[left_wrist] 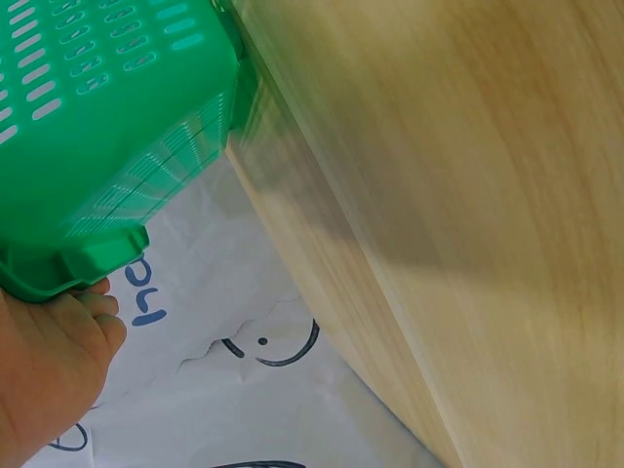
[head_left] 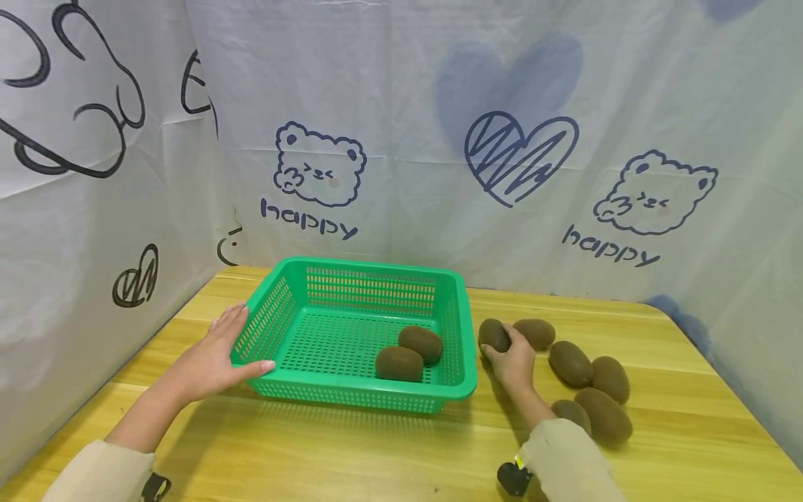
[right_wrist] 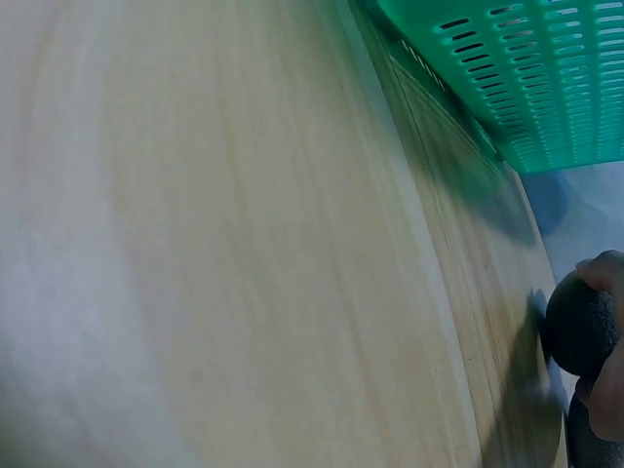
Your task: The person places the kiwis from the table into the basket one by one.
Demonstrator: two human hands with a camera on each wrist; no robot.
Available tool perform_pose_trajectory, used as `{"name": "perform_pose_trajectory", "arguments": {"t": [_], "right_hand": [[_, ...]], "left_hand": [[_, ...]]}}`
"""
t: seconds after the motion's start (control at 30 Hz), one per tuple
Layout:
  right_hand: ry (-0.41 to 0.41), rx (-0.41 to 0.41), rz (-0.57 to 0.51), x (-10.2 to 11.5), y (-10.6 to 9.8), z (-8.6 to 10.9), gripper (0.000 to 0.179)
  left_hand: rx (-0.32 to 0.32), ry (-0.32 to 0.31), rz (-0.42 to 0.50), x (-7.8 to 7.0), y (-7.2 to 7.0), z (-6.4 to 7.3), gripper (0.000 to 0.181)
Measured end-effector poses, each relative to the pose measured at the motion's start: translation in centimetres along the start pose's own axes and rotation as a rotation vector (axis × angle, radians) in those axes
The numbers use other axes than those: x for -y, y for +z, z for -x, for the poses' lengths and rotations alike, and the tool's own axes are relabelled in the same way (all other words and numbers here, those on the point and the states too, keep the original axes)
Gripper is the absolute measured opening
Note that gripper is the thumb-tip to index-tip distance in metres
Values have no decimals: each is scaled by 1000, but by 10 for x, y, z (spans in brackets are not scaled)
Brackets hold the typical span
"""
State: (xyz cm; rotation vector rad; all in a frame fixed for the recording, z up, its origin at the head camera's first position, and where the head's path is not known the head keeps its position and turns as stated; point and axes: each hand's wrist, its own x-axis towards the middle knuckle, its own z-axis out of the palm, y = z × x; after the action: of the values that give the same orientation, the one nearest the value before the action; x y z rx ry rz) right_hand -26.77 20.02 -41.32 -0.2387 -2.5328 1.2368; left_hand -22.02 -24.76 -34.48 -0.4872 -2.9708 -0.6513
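A green basket [head_left: 376,390] with slotted walls stands on the wooden table, and two brown kiwis, one nearer [head_left: 399,364] and one farther [head_left: 420,343], lie in its right part. My left hand [head_left: 210,355] holds the basket's front left corner, thumb over the rim. In the left wrist view, that hand's bent fingers [left_wrist: 102,317] are at the rim's underside. Just right of the basket, my right hand [head_left: 517,359] grips a kiwi [head_left: 492,335] between thumb and fingers. Another kiwi [head_left: 534,334] lies right beside that hand.
More kiwis lie on the right of the table, among them one [head_left: 571,364] by the right hand and a large one [head_left: 603,417] near the sleeve [head_left: 567,457]. White printed cloth [head_left: 401,174] hangs behind the table [head_left: 351,453] and along its sides.
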Motion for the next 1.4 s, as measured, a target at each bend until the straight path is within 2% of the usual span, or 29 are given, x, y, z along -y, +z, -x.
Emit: {"name": "perform_pose_trajectory", "arguments": {"t": [0.3,0.67,0.97,1.4], "right_hand": [[62,-2,-38,-2,-2,-1,58],[86,28,-27,0,-11,-3,61],[50,-15,27,13,-22,-4,57],[28,-12,-70,30,-36,-7,57]], "left_hand": [[-9,6,-3,0,0,0,105],[-11,3,-10,-1,1,1,105],[-6,-1,-3,-1,0,1,105],[-3,-1,-6,0,1,1,105]]}}
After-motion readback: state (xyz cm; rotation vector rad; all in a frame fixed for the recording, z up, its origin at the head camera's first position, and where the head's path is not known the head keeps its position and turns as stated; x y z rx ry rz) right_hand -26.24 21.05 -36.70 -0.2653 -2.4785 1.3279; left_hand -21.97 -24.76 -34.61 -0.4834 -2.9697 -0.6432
